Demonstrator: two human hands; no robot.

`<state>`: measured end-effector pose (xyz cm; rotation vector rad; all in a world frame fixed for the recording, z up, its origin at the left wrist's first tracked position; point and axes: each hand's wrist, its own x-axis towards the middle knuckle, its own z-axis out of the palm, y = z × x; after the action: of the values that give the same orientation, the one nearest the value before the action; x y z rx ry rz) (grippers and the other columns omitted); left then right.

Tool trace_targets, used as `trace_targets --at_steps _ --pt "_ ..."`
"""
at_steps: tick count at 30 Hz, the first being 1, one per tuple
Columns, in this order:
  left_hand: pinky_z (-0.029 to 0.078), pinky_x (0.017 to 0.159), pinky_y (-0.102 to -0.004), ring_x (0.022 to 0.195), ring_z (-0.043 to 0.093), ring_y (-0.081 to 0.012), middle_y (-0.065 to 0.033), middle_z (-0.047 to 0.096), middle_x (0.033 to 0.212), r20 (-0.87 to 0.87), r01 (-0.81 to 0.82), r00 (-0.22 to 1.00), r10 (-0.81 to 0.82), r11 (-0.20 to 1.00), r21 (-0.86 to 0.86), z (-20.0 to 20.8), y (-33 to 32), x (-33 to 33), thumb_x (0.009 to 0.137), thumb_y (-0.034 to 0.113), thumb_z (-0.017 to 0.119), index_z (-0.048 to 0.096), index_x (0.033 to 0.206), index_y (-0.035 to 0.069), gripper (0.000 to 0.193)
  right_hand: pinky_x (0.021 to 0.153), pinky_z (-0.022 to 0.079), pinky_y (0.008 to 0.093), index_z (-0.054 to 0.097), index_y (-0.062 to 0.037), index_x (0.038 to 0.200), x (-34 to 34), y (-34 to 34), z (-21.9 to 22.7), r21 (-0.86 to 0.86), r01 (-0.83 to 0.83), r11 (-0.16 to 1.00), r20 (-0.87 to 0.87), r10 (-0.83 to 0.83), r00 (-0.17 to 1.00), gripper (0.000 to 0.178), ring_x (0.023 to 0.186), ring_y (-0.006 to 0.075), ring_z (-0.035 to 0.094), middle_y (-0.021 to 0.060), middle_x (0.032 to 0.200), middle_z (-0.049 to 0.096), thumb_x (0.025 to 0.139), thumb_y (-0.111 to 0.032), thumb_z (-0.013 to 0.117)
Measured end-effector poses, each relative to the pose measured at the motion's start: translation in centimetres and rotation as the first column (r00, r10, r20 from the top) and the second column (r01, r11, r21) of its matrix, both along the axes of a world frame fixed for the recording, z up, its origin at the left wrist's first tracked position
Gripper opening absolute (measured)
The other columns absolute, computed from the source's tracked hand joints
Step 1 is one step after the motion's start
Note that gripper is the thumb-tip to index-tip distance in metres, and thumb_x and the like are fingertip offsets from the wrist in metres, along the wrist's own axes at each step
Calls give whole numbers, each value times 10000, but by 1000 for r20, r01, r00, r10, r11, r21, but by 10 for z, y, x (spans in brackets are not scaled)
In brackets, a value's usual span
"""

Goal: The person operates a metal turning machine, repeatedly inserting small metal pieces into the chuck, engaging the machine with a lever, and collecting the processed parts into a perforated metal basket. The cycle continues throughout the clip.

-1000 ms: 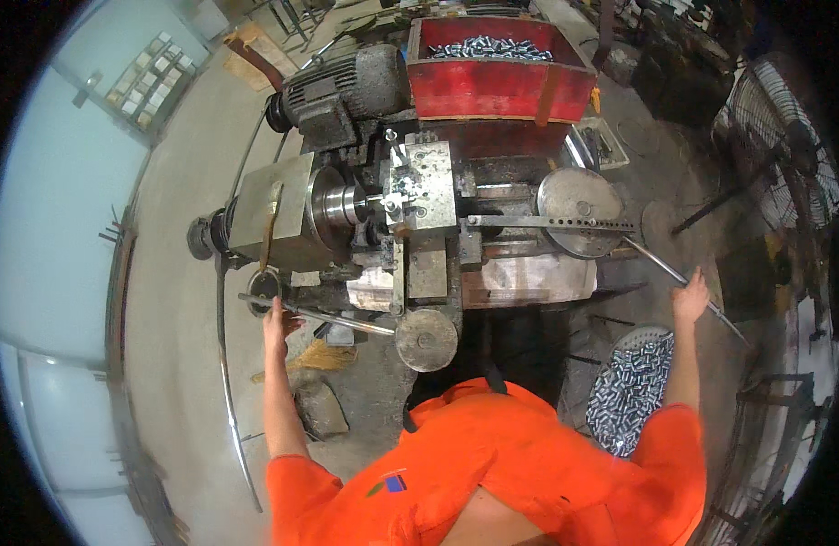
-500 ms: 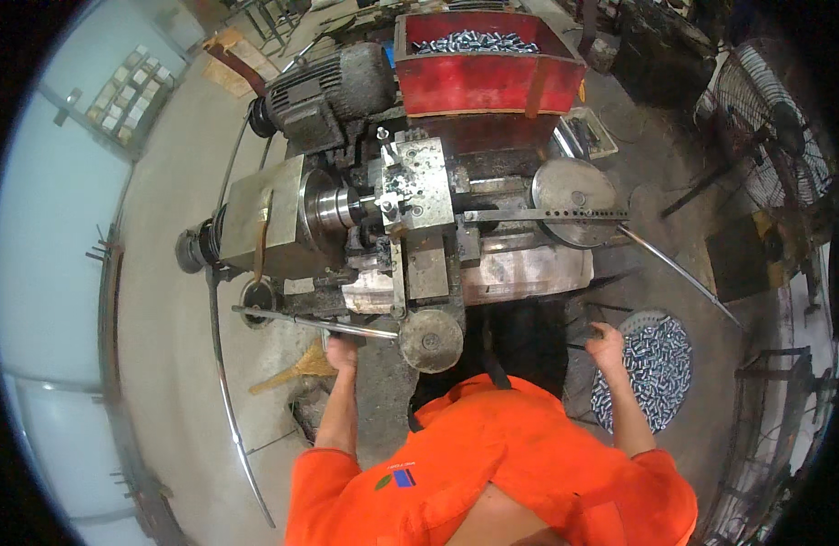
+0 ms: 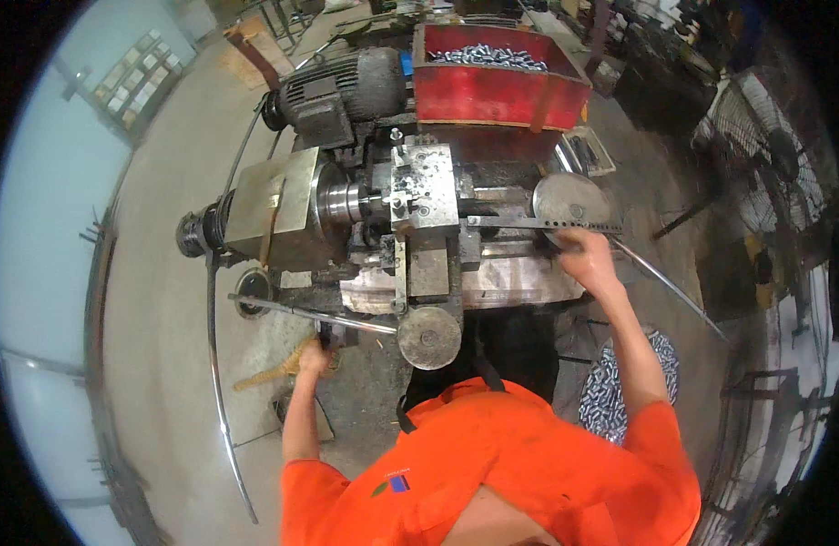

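Note:
In front of me stands a greasy lathe-like machine with a metal chuck (image 3: 342, 200) and a block-shaped carriage (image 3: 428, 187). My right hand (image 3: 586, 259) is closed at the near edge of a round metal disc (image 3: 569, 196), just below a flat bar with a row of holes (image 3: 528, 222). Whatever its fingers hold is hidden. Low on the machine's left side, my left hand (image 3: 314, 356) is closed against a small dark part (image 3: 325, 333) that I cannot make out. A long metal lever (image 3: 337, 319) passes above that hand toward a second round disc (image 3: 428, 338).
A red bin (image 3: 501, 96) of small metal cylinders sits behind the machine, beside an electric motor (image 3: 346, 86). Down by my right arm is a basket of similar metal cylinders (image 3: 601, 396). A rod (image 3: 670, 280) slopes out at right, near a fan (image 3: 765, 150). A straw broom (image 3: 269, 375) lies left.
My right hand has moved from beside the basket up and forward to the right disc. My left hand has shifted slightly left and stays low by the machine. The view has shifted a little.

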<state>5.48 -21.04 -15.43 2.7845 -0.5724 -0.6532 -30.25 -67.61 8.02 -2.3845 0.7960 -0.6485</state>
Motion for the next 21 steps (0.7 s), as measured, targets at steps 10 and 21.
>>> trace_targets --at_steps 10,21 --pt "492 679 -402 775 626 -290 -133 646 824 599 -116 755 268 953 -280 235 93 0 826 237 596 584 1104 112 304 809 474 388 683 -43 707 267 80 44 -305 -532 790 -261 467 845 245 855 347 580 165 852 640 516 -166 591" --pt "494 734 -461 821 621 -383 -207 642 851 548 -581 721 424 801 146 189 198 63 762 396 617 640 906 16 407 797 503 368 685 -22 797 290 95 44 -213 -611 762 -535 433 726 289 912 314 601 167 894 655 567 -188 630"
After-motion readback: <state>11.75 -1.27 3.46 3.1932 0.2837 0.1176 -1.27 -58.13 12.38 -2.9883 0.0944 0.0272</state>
